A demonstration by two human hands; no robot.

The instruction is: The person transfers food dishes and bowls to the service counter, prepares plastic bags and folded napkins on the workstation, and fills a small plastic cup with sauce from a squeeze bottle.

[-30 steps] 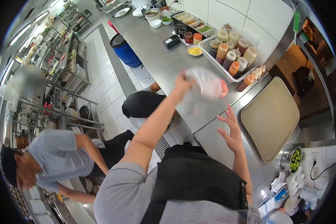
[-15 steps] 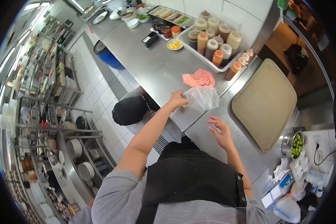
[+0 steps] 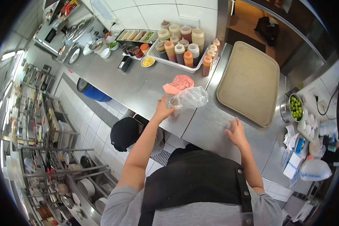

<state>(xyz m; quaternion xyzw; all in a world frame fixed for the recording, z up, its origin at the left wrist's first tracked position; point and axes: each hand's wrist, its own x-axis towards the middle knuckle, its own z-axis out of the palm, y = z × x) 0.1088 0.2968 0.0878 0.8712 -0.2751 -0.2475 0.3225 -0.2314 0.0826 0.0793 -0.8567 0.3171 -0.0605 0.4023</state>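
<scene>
My left hand (image 3: 164,109) is at the near end of a clear plastic bag (image 3: 195,96), thumb and fingers curved around its rounded, see-through end. Whether something lies inside that end is hard to tell. The bag rests on the steel counter (image 3: 139,84), against a crumpled pink cloth (image 3: 179,83) just beyond it. My right hand (image 3: 236,133) holds nothing. Its fingers are apart, low over the counter near the front edge of a large beige tray (image 3: 248,83).
A white basket (image 3: 160,56) of squeeze bottles stands by the wall, with a bowl of yellow pieces (image 3: 148,62) beside it. A metal pot of green limes (image 3: 295,108) is at the right. Left of my arm, a person in a black cap (image 3: 124,134) is low beside the counter.
The view has turned, so the counter sits further left. My left hand's fingers have spread from a pinch to around the bag's end. My right hand has moved toward the tray.
</scene>
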